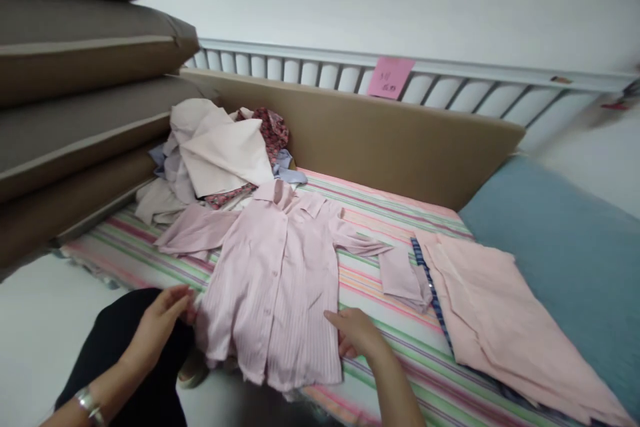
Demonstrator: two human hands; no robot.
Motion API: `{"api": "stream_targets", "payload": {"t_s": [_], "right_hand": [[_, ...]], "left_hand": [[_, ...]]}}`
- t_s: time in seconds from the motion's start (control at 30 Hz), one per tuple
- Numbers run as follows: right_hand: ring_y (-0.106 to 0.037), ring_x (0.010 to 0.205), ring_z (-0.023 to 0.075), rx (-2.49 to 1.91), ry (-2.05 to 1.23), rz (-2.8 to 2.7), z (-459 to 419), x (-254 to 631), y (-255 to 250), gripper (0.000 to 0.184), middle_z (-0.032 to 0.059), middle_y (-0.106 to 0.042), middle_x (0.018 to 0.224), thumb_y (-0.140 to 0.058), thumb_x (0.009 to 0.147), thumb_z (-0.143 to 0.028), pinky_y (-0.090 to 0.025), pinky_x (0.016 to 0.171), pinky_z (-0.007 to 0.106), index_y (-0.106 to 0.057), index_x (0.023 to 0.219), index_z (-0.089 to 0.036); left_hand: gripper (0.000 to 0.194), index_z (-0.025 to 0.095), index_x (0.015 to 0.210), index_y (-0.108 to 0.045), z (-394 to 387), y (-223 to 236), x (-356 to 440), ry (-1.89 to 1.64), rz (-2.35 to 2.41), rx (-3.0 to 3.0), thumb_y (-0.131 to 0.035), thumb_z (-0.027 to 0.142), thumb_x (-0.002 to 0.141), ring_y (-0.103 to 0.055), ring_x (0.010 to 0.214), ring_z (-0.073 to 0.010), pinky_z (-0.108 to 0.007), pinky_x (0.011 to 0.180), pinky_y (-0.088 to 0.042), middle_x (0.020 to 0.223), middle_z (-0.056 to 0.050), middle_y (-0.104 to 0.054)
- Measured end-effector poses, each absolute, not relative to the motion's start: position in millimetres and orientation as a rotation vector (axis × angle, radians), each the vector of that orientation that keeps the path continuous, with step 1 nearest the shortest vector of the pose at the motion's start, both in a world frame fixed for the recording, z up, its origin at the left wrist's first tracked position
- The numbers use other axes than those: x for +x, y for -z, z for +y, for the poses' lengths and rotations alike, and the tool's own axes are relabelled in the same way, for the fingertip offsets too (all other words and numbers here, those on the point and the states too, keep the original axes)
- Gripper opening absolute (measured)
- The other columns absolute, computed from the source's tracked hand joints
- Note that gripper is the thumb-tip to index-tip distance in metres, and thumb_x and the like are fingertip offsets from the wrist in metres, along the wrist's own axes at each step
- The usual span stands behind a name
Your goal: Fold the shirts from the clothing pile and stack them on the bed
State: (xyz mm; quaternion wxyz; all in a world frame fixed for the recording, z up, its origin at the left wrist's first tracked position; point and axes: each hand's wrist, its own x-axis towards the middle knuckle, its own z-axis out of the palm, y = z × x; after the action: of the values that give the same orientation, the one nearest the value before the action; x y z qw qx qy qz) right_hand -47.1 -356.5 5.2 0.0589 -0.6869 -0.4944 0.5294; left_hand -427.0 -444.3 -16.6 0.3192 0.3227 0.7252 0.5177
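Observation:
A pale pink striped button-up shirt [280, 280] lies spread front-up on a striped bed sheet [390, 213], sleeves out to both sides. My left hand [163, 320] pinches the shirt's lower left hem edge, a bracelet on the wrist. At the lower right hem my right hand [357, 333] has its fingers curled on the cloth.
A heap of mixed clothes [220, 153] sits at the back left beside stacked brown cushions [75, 107]. Folded pink garments [500, 313] lie to the right over a blue checked piece. A tan backboard [390, 133], a white railing and a blue cushion [565, 240] border the bed.

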Motion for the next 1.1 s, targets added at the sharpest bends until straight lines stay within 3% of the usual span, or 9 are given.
{"api": "stream_targets", "payload": {"t_s": [0.2, 0.33, 0.43, 0.53, 0.67, 0.77, 0.93, 1.1], "right_hand": [[-0.046, 0.043, 0.0114, -1.963, -1.454, -1.469, -401, -49, 5, 0.028, -0.0043, -0.047, 0.044, -0.059, 0.066, -0.046, -0.033, 0.043, 0.023, -0.049, 0.06, -0.02], [-0.049, 0.055, 0.0141, -1.702, -1.234, -1.348, -428, -51, 15, 0.03, -0.0019, -0.054, 0.054, -0.063, 0.06, -0.047, -0.038, 0.051, 0.026, -0.051, 0.057, -0.02], [-0.057, 0.066, 0.0177, -1.617, -1.297, -1.08, -441, -61, 19, 0.032, 0.0002, -0.062, 0.067, -0.066, 0.057, -0.048, -0.047, 0.06, 0.029, -0.056, 0.069, -0.02], [-0.062, 0.07, 0.0205, -1.567, -1.421, -0.878, -448, -75, 19, 0.045, 0.0025, -0.067, 0.079, -0.071, 0.052, -0.046, -0.051, 0.061, 0.033, -0.057, 0.086, -0.02], [-0.063, 0.078, 0.0221, -1.543, -1.352, -0.872, -452, -79, 2, 0.059, 0.0053, -0.068, 0.092, -0.075, 0.049, -0.04, -0.051, 0.06, 0.032, -0.056, 0.1, -0.019], [-0.062, 0.069, 0.0191, -1.543, -1.264, -0.91, -454, -71, -17, 0.058, 0.0021, -0.068, 0.085, -0.074, 0.052, -0.044, -0.05, 0.056, 0.029, -0.057, 0.102, -0.02], [-0.053, 0.049, 0.0121, -1.587, -1.336, -0.791, -463, -72, -13, 0.062, -0.0054, -0.058, 0.057, -0.078, 0.048, -0.048, -0.045, 0.05, 0.025, -0.056, 0.099, -0.021], [-0.051, 0.045, 0.0104, -1.587, -1.446, -0.476, -476, -77, 17, 0.057, -0.0044, -0.054, 0.051, -0.064, 0.059, -0.07, -0.047, 0.05, 0.025, -0.055, 0.085, -0.021]], "left_hand": [[0.052, 0.013, 0.09, -0.059, -460, 26, -418, -1.287, 1.797, 0.841, -0.066, 0.055, 0.059, -0.065, 0.074, -0.0236, -0.035, 0.072, -0.05, 0.08, -0.008, -0.068], [0.039, 0.016, 0.078, -0.061, -441, 33, -422, -1.149, 1.944, 1.122, -0.066, 0.05, 0.06, -0.061, 0.073, -0.0233, -0.033, 0.069, -0.046, 0.073, -0.005, -0.064], [0.023, 0.019, 0.062, -0.057, -426, 33, -421, -1.059, 1.948, 1.183, -0.069, 0.038, 0.056, -0.056, 0.065, -0.0201, -0.029, 0.063, -0.04, 0.061, -0.001, -0.058], [0.02, 0.02, 0.053, -0.05, -418, 27, -418, -1.077, 1.851, 1.087, -0.067, 0.031, 0.055, -0.049, 0.054, -0.0151, -0.026, 0.054, -0.033, 0.05, 0.003, -0.049], [0.029, 0.022, 0.061, -0.045, -425, 16, -426, -1.19, 1.671, 0.912, -0.06, 0.047, 0.06, -0.041, 0.042, -0.0121, -0.023, 0.045, -0.029, 0.045, 0.008, -0.04], [0.038, 0.021, 0.064, -0.043, -436, 13, -437, -1.296, 1.566, 0.796, -0.059, 0.055, 0.058, -0.046, 0.047, -0.0121, -0.023, 0.047, -0.034, 0.051, 0.007, -0.044], [0.04, 0.018, 0.061, -0.051, -449, 22, -438, -1.341, 1.542, 0.695, -0.069, 0.052, 0.049, -0.046, 0.048, -0.0115, -0.024, 0.048, -0.036, 0.052, 0.005, -0.05], [0.042, 0.014, 0.063, -0.06, -467, 38, -430, -1.241, 1.47, 0.692, -0.077, 0.05, 0.047, -0.053, 0.052, -0.0145, -0.025, 0.051, -0.04, 0.055, 0.001, -0.059]]}}
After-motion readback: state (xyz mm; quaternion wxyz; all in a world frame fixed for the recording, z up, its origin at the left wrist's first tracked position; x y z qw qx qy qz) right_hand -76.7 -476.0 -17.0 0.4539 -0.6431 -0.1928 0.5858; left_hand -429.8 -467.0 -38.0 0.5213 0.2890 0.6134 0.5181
